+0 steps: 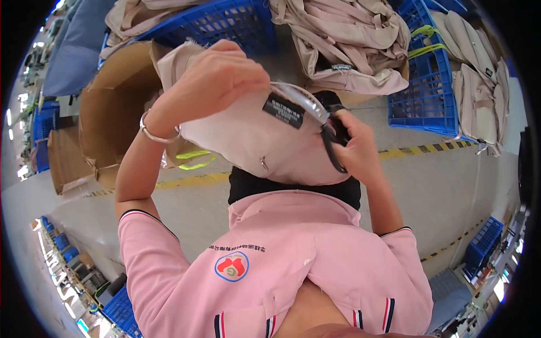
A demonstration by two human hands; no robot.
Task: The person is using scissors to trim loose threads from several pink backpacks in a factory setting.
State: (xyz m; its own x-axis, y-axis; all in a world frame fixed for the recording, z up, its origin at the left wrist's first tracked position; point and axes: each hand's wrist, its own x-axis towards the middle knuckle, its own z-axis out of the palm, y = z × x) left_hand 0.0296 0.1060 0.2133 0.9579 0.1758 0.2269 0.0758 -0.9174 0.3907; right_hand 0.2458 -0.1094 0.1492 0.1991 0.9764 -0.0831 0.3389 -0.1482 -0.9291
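Observation:
I hold a beige fabric bag up in front of my chest. It has a black sewn label, a clear plastic edge along its top and a small metal zip pull low on its front. My left hand grips the bag's upper left part from above; a silver bracelet sits on that wrist. My right hand is closed on small black scissors at the bag's right edge, next to the plastic strip. My pink polo shirt fills the lower picture.
An open cardboard box stands at left. Blue plastic crates with more beige bags sit behind and at right. Yellow floor tape crosses the grey floor. Further blue crates lie at lower left and lower right.

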